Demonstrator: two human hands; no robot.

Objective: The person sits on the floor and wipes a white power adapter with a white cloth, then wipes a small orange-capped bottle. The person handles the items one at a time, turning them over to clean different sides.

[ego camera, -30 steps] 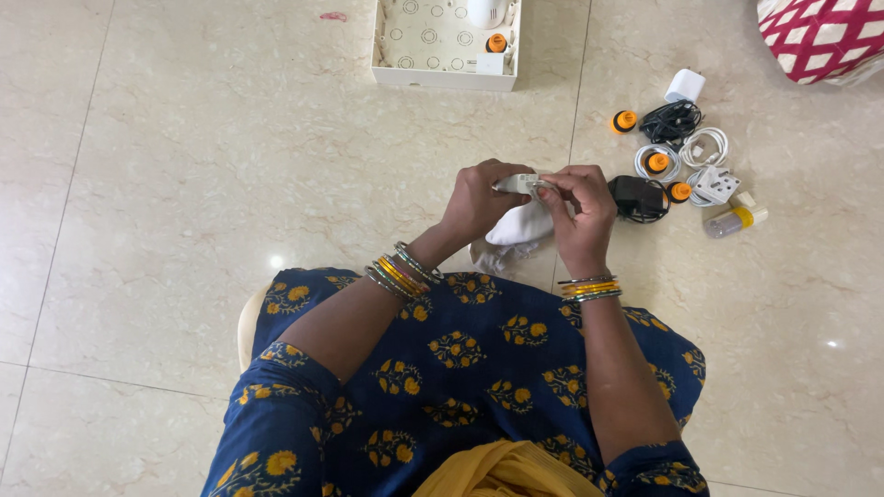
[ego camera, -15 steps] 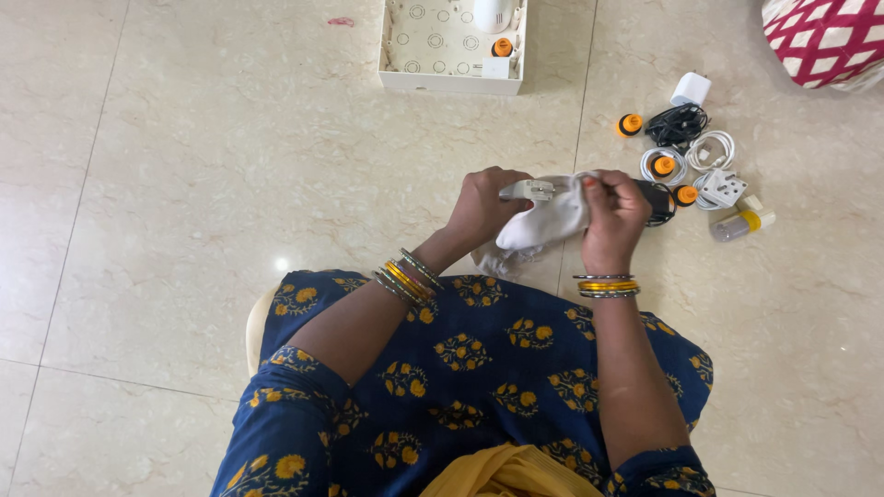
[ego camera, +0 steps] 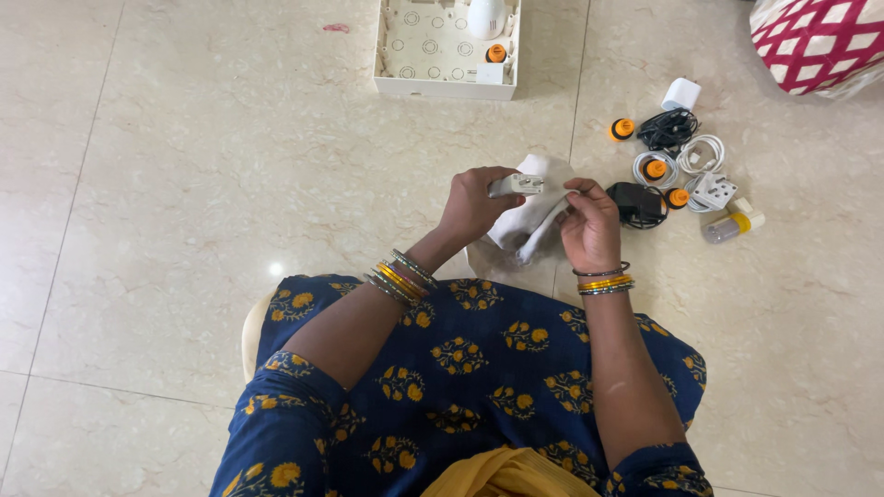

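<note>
My left hand (ego camera: 474,204) grips a small white plug adapter (ego camera: 517,184), held out above the floor. My right hand (ego camera: 589,224) pinches a white cloth (ego camera: 529,225) that drapes down between both hands and bunches under the adapter. Both wrists carry coloured bangles. I sit with my knees in a blue dress with yellow flowers below the hands.
A white open box (ego camera: 447,46) with a white bulb (ego camera: 486,17) and an orange cap lies ahead. To the right lie black and white cables (ego camera: 686,147), a black adapter (ego camera: 635,202), orange caps, white plugs and a small bottle (ego camera: 727,224). A red-white bag (ego camera: 820,41) sits top right.
The hands have drawn apart. The left hand now holds the white adapter clear of the cloth, and the right hand has dropped lower with the cloth hanging from it.
</note>
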